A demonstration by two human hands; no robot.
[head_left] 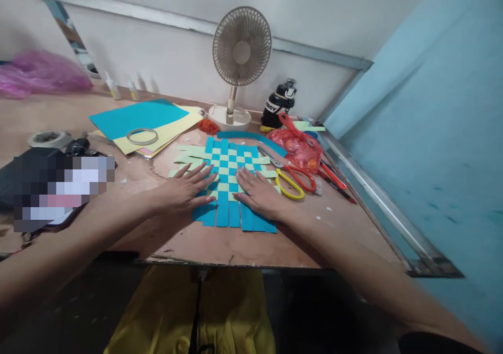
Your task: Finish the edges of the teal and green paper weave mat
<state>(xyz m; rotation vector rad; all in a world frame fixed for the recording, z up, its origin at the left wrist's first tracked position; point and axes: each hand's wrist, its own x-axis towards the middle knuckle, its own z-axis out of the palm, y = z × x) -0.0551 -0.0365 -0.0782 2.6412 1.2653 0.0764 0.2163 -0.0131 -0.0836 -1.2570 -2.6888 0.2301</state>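
Observation:
A woven paper mat [223, 171] of blue and pale yellow strips lies flat on the table before me, its crossings forming a checkered pattern. Loose strip ends stick out at its left, right and near sides. My left hand [184, 189] rests palm down over the mat's left part, fingers spread. Across the right part lies my right hand [259, 191], also flat with its fingers apart. Both hands hide some of the weave beneath them. Just right of the mat are scissors with one yellow handle loop [290, 185] and one red.
Blue and yellow paper sheets [137, 120] with a ring on top lie at the back left. A small fan [241, 50] stands behind the mat, beside a black bottle [278, 105]. A red plastic bag [298, 147] sits at right, and a tape roll [50, 139] at left.

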